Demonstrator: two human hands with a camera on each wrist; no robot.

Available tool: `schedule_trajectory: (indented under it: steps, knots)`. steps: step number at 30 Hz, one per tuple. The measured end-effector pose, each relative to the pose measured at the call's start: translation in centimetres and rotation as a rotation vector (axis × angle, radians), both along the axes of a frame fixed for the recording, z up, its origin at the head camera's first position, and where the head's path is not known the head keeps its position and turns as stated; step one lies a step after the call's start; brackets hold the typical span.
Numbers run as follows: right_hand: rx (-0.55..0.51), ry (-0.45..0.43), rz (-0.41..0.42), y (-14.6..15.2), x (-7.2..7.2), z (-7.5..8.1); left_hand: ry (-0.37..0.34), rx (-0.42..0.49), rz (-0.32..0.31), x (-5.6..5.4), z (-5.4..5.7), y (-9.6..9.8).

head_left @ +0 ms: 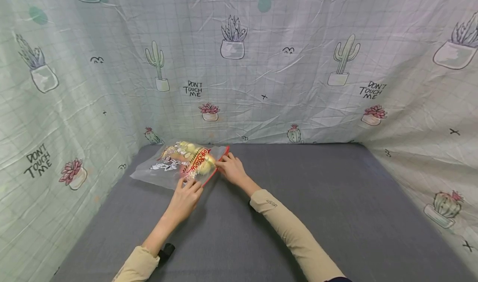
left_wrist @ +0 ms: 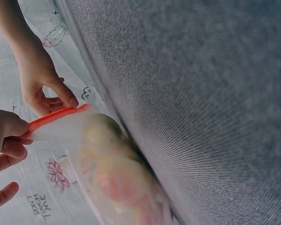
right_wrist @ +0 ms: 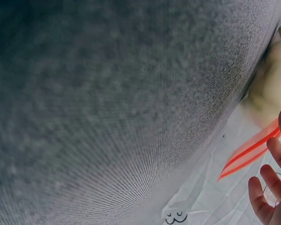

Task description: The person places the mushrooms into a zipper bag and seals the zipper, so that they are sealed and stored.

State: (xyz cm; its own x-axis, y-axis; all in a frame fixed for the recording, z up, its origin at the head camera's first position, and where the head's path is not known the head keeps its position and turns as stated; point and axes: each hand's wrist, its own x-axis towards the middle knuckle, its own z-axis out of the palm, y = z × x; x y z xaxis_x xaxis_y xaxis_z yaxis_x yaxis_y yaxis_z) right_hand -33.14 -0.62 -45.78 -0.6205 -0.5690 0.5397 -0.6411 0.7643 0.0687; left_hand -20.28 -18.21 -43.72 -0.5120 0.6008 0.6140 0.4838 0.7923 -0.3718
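A clear zip bag (head_left: 145,175) with cartoon figures and red "Toy Story" lettering lies on the grey table's far left part. Inside it are yellowish round things (head_left: 205,165) that look like fruit, blurred through the plastic in the left wrist view. Its red zip edge (head_left: 210,178) faces right. My left hand (head_left: 185,199) pinches that edge at the near end, between thumb and index finger. Farther along, my right hand (head_left: 233,170) pinches the same edge. In the right wrist view, the two red strips (right_wrist: 246,157) stand slightly apart beyond the right fingers.
The grey cloth-covered table (head_left: 317,207) stretches to the right and toward me. A hanging sheet (head_left: 261,74) printed with potted cacti borders it at the back and both sides. Something black (head_left: 166,251) shows beside my left wrist.
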Motion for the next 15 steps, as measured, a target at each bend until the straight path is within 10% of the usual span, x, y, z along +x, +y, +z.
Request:
schedule_trajectory:
  steps: [15]
  knots:
    - [0.030,-0.029,-0.036,-0.10,-0.32,0.10,-0.008,0.015,-0.007,0.00,-0.04,-0.32]
